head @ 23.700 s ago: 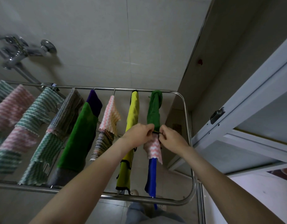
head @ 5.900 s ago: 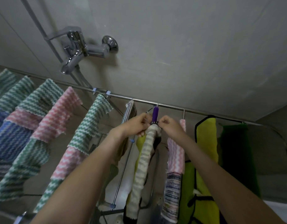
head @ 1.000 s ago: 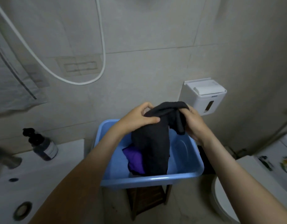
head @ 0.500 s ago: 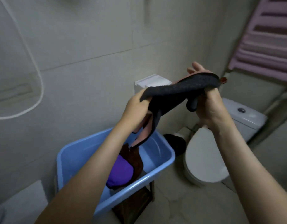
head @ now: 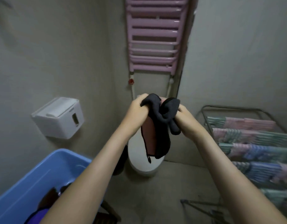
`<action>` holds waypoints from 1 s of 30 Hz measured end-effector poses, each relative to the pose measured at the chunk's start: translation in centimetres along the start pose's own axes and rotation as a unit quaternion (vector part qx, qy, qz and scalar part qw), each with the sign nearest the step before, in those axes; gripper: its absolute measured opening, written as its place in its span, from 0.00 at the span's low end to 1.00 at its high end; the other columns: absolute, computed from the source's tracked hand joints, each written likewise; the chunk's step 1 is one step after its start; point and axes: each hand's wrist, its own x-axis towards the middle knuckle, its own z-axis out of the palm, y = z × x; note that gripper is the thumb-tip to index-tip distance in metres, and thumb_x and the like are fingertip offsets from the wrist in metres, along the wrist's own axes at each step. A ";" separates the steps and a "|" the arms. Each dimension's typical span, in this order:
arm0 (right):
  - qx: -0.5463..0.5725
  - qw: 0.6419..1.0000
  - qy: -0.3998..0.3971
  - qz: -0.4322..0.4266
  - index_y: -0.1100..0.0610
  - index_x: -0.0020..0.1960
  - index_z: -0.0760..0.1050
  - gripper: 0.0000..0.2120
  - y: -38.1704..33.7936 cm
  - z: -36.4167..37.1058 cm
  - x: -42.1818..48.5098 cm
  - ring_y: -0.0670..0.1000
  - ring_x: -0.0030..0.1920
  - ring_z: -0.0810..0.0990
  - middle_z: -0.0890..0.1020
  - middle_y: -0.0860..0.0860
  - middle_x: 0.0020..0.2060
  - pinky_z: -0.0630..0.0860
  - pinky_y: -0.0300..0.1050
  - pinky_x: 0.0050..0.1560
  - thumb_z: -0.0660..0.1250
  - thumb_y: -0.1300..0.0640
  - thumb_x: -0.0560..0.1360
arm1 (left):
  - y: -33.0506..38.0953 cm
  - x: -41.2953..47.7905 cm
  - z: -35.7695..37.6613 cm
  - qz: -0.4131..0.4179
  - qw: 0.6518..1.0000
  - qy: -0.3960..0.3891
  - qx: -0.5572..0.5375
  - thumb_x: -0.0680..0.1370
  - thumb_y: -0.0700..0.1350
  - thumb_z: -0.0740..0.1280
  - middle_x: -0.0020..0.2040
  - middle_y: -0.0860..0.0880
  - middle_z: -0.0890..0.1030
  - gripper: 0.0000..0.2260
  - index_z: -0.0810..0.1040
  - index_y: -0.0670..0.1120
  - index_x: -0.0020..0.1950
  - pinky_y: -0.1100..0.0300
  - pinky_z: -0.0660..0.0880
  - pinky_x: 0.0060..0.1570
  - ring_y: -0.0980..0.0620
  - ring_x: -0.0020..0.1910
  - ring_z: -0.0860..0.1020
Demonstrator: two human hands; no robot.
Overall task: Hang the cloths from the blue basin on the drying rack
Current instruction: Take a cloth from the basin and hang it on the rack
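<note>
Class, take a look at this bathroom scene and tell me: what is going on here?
A person grips a dark cloth, pink on one side, by its bunched top with the left hand and the right hand. The blue basin at lower left holds a purple cloth. The drying rack on the right carries many striped cloths; the dark one is not yet hung.

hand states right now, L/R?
Left hand: grips the dark grey, pink-backed fabric cloth.
Right hand: grips the same cloth.
</note>
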 end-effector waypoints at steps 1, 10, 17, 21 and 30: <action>-0.008 0.999 0.030 0.015 0.54 0.56 0.76 0.11 0.5 -1.6 -0.3 0.41 0.45 0.80 0.81 0.46 0.45 0.75 0.34 0.46 0.58 0.64 0.80 | -0.1 0.4 1.5 -0.007 1.000 -0.015 0.008 0.76 0.32 0.58 0.35 0.52 0.77 0.14 0.75 0.48 0.39 0.56 0.72 0.43 0.55 0.39 0.74; 0.036 0.964 0.248 0.091 0.56 0.41 0.74 0.15 5.7 -15.1 -6.0 0.52 0.39 0.77 0.79 0.56 0.37 0.68 0.45 0.37 0.58 0.49 0.81 | -1.8 2.3 15.0 -0.053 0.988 -0.130 0.060 0.78 0.42 0.61 0.47 0.41 0.82 0.08 0.79 0.42 0.46 0.47 0.76 0.52 0.47 0.49 0.80; 0.117 0.944 0.305 0.056 0.55 0.53 0.75 0.09 9.5 -25.1 -11.9 0.48 0.48 0.81 0.83 0.48 0.45 0.77 0.43 0.48 0.57 0.61 0.81 | -0.8 3.9 23.5 -0.025 0.993 -0.112 0.025 0.75 0.41 0.59 0.45 0.44 0.82 0.09 0.79 0.48 0.45 0.49 0.76 0.49 0.44 0.50 0.80; 0.134 0.969 0.188 0.093 0.63 0.63 0.72 0.19 11.9 -28.0 -15.5 0.46 0.50 0.81 0.84 0.47 0.48 0.76 0.39 0.54 0.66 0.65 0.73 | 0.0 3.9 27.3 0.000 0.994 -0.110 -0.006 0.75 0.34 0.57 0.38 0.49 0.78 0.13 0.75 0.50 0.40 0.56 0.72 0.41 0.49 0.41 0.77; 0.191 0.921 0.215 0.262 0.57 0.50 0.78 0.24 15.1 -28.8 -18.5 0.47 0.47 0.79 0.82 0.52 0.46 0.74 0.42 0.51 0.54 0.39 0.77 | 1.8 3.9 32.7 0.041 0.965 -0.235 -0.106 0.72 0.25 0.54 0.34 0.50 0.78 0.16 0.77 0.41 0.43 0.65 0.68 0.32 0.54 0.35 0.73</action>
